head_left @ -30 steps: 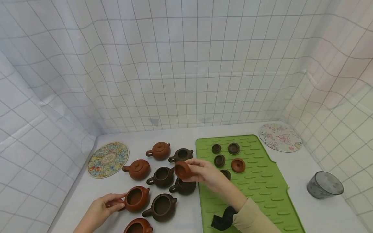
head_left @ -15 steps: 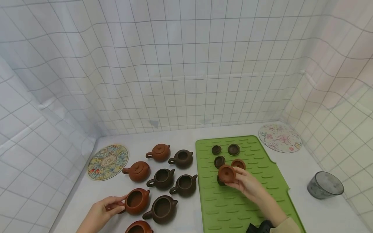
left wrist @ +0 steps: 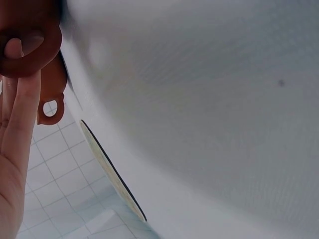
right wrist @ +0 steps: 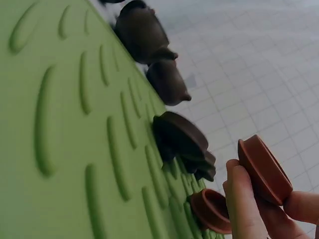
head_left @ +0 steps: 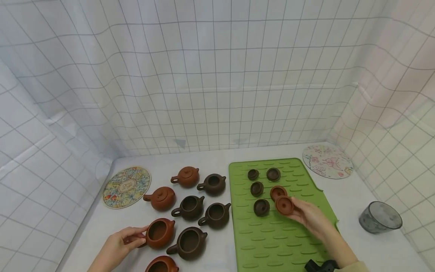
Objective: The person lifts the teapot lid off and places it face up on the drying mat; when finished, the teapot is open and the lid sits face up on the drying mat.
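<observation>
My left hand [head_left: 117, 245] grips the handle of an open reddish-brown teapot [head_left: 159, 233] at the lower left; in the left wrist view a finger passes through the handle loop [left wrist: 37, 62]. Over the green mat [head_left: 272, 241], my right hand [head_left: 312, 219] pinches a reddish-brown lid [head_left: 284, 205] by its edge, hollow side toward the head camera. In the right wrist view this lid [right wrist: 264, 169] is held above the mat. Just behind it another reddish lid [head_left: 278, 192] lies on the mat, with a dark lid [head_left: 261, 207] to the left.
Several dark open teapots [head_left: 188, 243] and two lidded reddish teapots [head_left: 163, 198] stand left of the mat. More dark lids [head_left: 273, 174] lie toward its back. A smoky glass [head_left: 380, 217] stands at right. Round patterned mats [head_left: 127, 187] lie at both back corners.
My right hand has moved right from above the dark teapots to over the green mat, carrying the reddish lid. My left hand has stayed at the teapot handle.
</observation>
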`<state>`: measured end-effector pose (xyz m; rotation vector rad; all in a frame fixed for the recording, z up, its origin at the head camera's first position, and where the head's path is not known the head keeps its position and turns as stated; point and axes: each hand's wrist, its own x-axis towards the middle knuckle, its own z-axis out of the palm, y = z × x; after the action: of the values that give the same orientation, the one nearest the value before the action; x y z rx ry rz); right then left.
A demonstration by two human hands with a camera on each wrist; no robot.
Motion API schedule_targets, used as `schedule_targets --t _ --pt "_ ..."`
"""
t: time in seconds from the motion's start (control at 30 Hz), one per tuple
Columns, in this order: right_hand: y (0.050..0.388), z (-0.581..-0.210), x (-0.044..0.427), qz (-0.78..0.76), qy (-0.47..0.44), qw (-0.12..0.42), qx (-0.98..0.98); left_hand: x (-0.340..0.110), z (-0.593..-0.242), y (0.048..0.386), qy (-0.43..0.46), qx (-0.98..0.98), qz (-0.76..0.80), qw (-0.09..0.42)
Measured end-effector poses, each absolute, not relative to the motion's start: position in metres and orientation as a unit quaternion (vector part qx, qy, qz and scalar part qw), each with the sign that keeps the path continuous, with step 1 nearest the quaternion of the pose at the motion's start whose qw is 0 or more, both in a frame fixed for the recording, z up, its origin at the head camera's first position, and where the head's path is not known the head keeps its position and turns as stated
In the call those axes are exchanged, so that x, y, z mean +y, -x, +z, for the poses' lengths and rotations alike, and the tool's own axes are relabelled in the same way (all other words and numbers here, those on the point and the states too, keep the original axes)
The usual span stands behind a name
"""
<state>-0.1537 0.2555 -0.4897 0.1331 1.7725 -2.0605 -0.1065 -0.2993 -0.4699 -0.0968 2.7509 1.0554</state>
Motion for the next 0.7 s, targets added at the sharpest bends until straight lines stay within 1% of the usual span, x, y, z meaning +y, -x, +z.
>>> schedule_targets --t 0.33,0.7 --pt "0.1507 -0.4960 0.2605 -0.595 -0.084 0.192 0.776 -0.2994 -0.4696 0.1067 0.034 0.928 0.359 0.096" --pt "0.1490 -0.4928 0.2601 -0.497 -0.080 0.155 0.850 -0.2995 -0.4695 0.1073 0.035 0.928 0.358 0.100"
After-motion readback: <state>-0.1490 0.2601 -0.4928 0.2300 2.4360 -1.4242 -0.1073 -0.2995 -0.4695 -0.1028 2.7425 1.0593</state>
